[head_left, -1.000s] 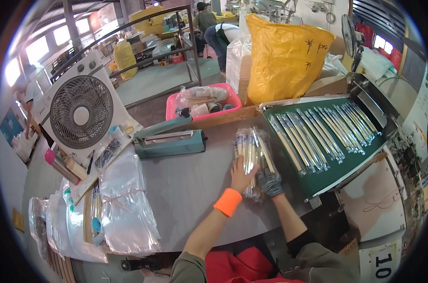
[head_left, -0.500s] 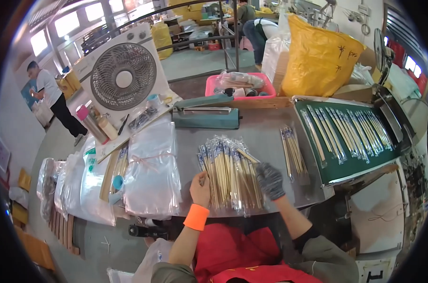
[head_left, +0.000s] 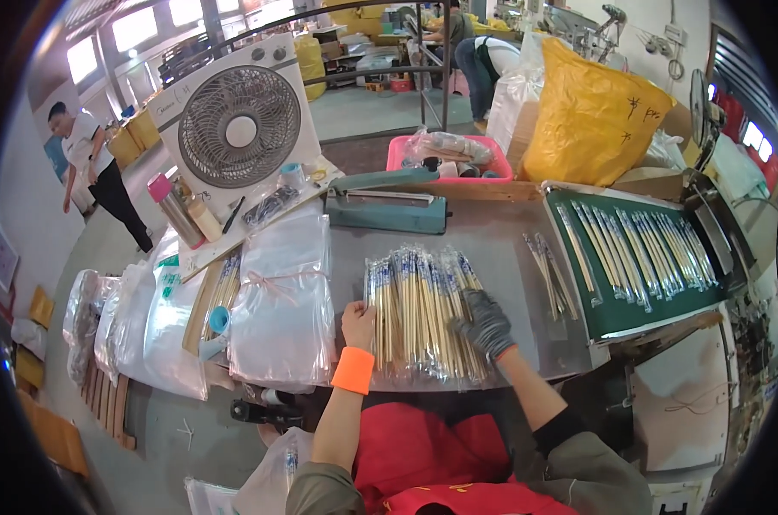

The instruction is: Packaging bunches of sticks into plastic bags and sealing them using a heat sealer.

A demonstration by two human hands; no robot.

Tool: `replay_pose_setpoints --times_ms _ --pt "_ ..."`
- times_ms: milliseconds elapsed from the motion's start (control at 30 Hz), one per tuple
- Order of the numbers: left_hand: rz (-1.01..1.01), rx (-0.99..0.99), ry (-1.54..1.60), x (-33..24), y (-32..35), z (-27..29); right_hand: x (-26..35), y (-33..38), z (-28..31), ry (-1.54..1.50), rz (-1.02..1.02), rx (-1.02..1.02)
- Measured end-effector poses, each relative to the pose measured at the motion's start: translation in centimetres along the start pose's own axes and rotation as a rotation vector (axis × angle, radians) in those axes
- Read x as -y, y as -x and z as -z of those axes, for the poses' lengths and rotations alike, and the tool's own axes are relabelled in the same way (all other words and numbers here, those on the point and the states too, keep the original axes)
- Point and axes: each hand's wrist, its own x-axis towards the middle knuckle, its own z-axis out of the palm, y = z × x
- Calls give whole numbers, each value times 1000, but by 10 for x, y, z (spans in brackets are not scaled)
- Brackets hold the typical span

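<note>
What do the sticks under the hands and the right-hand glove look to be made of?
Sticks: likely bamboo or wood, pale tan and matte, each in a glossy clear plastic sleeve with a blue-printed end. Glove on the right hand: grey knit fabric, apparently with a darker coated palm side; the coating is uncertain.

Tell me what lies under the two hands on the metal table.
A spread of wrapped chopsticks lies under the left hand and the gloved right hand; the sticks beneath the palms are hidden.

The hands (head_left: 423,322) have spread the chopstick packets (head_left: 419,309) wider.
</note>
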Motion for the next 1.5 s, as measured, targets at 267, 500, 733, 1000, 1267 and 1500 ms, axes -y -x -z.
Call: replay_pose_setpoints --times_ms 267,500,733,1000,1267,1500 --pt "-178 -48 -108 -35 5 -8 8 20 -10 28 10 -234" --pt "-132 -6 -1 -56 8 11 -18 2 -10 65 60 -284" --pt "-25 -11 140 -44 -4 9 -171 -41 53 424 -421 -94" --pt "187 8 246 -51 -6 10 -104 15 -26 78 81 -272" --pt "282 58 411 -66 -2 5 -7 28 -4 128 -92 -202" --pt "-212 -153 -167 -46 -1 16 1 28 -11 117 -23 -223"
